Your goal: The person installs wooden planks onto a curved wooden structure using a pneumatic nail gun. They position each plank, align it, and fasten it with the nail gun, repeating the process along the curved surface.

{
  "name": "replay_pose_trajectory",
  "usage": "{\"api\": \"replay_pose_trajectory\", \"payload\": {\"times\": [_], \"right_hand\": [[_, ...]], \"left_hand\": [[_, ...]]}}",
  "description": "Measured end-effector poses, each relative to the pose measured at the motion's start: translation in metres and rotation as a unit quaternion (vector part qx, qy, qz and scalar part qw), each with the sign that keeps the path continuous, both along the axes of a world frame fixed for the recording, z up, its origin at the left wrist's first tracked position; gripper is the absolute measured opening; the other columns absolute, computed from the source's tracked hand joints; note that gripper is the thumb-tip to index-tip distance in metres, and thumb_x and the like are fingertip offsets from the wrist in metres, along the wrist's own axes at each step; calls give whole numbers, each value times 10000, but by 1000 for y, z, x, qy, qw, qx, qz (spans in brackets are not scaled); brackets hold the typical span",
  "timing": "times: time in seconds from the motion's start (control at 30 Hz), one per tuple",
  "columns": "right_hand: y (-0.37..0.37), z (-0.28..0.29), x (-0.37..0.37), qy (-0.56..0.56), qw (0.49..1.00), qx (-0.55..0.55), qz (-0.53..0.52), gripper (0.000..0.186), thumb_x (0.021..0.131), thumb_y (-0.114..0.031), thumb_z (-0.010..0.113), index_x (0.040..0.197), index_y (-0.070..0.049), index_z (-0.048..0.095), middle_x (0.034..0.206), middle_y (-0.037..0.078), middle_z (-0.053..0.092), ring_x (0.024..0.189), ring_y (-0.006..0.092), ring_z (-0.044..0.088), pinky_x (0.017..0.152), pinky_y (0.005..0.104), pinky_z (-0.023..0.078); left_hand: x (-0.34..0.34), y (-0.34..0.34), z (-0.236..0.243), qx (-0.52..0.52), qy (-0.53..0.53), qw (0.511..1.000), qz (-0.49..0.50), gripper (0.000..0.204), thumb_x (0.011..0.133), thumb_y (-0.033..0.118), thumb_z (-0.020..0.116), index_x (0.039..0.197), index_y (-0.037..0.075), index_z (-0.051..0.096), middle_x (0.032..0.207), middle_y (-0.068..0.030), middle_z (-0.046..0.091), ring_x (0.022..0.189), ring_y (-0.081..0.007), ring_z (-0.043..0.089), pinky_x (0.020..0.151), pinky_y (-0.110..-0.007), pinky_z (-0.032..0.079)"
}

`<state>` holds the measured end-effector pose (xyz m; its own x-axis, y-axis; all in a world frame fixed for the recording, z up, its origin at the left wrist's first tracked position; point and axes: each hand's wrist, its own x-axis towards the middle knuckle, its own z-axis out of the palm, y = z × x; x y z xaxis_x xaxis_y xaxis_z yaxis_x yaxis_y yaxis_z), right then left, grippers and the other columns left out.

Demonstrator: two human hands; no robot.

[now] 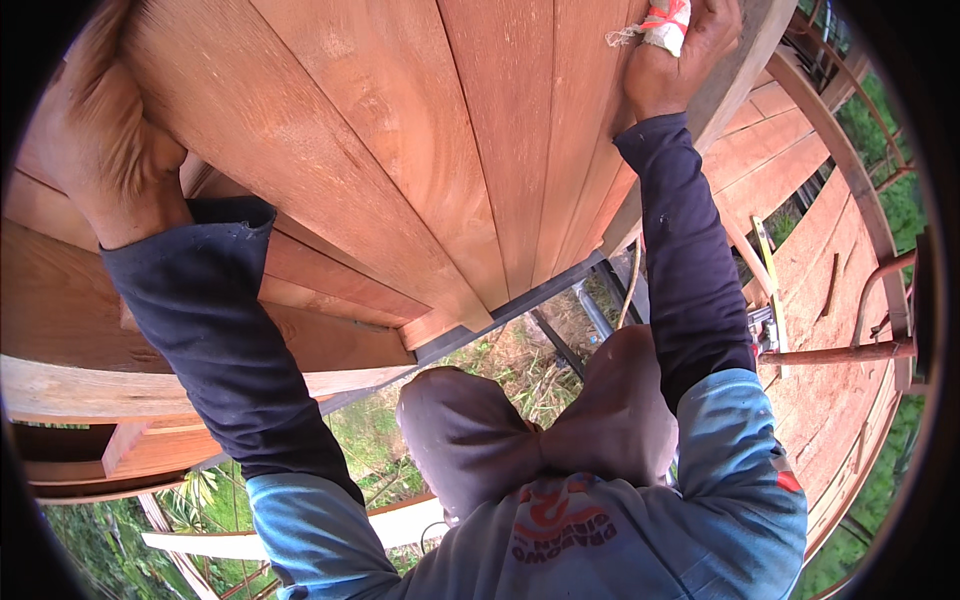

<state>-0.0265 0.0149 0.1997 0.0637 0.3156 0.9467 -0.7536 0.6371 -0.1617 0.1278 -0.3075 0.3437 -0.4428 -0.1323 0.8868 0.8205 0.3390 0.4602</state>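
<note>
We see our right hand [672, 55] high up, closed tight around a white and red rag [664, 22] that it presses on the wooden wall [400, 130]. The rag sits at the top of the hand, with loose threads sticking out to the left of it. Just right of the hand the wall ends at a thick edge, so there is little board left on that side. To the left of the hand the long planks run wide and bare, with lots of room to slide. Our left hand [110, 130] is far off on the other side, very close to us and blurry; it seems to lie flat on the wood, but we cannot tell how open it is. Below the right hand our dark sleeve [690, 260] hangs down. Below it the wall stops at a dark metal beam [520, 310], and past that edge we see grass [520, 370] far down. Right of the hand, behind the wall edge, lie a wooden floor [800, 240], a yellow level [768, 265] and a rusty pipe rail [840, 352].
</note>
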Motion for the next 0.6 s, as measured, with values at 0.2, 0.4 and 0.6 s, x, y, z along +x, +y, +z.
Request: {"api": "replay_pose_trajectory", "payload": {"times": [0.2,0.4,0.6], "right_hand": [[1,2,3,1,1000,-6,13,466,935,-285,499,1321,-24,508,1417,199,439,1338,356,392,1132,442,281],[2,-3,3,-5,1000,0,3,494,945,-334,498,1327,-21,504,1413,197,442,1336,352,394,1132,435,283],[1,-3,6,-37,997,-10,69,450,913,-182,606,1343,-88,514,1429,137,422,1392,337,305,1150,424,230]], "left_hand": [[-1,-1,0,-26,107,987,114,271,984,76,530,1182,-55,661,1185,-190,673,1064,-254,661,1006,-336,500],[3,-17,1,-88,138,981,104,272,968,77,561,1164,-87,654,1157,-204,676,1054,-256,663,984,-340,512],[18,30,-9,7,6,994,113,469,834,303,803,1042,-90,655,1010,-177,693,811,-203,673,758,-287,538]]}}
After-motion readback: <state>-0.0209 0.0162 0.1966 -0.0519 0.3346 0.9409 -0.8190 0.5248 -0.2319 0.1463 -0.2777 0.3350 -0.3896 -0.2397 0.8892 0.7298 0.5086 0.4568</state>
